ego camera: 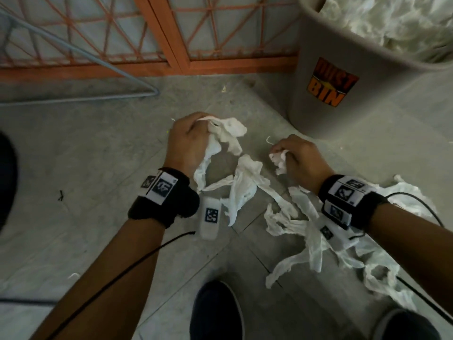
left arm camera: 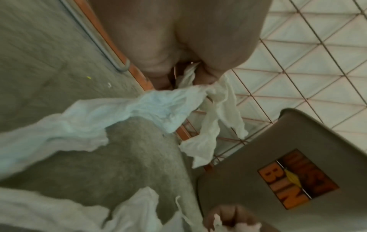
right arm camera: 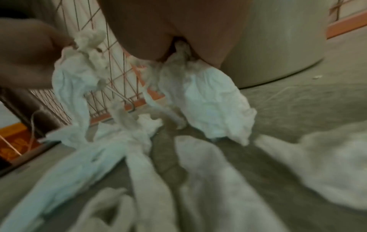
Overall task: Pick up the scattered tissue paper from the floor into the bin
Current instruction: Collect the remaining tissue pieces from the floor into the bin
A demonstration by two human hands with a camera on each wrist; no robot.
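Note:
White torn tissue paper (ego camera: 247,190) lies in long crumpled strips on the grey floor below both hands. My left hand (ego camera: 190,139) grips a bunch of tissue (ego camera: 230,133) whose strips hang down to the floor; in the left wrist view the same tissue (left arm camera: 214,109) trails from the curled fingers. My right hand (ego camera: 297,159) grips a smaller wad of tissue (ego camera: 279,159), seen in the right wrist view as a hanging tissue clump (right arm camera: 202,100). The grey bin (ego camera: 348,77), labelled "DUST BIN", stands at the upper right, with tissue inside it (ego camera: 392,18).
An orange metal grille (ego camera: 171,45) runs along the far edge of the floor, with a thin metal rod (ego camera: 81,55) in front. More tissue strips (ego camera: 355,261) spread at the lower right. My dark shoe (ego camera: 215,312) stands at the bottom centre. Cables trail from both wrists.

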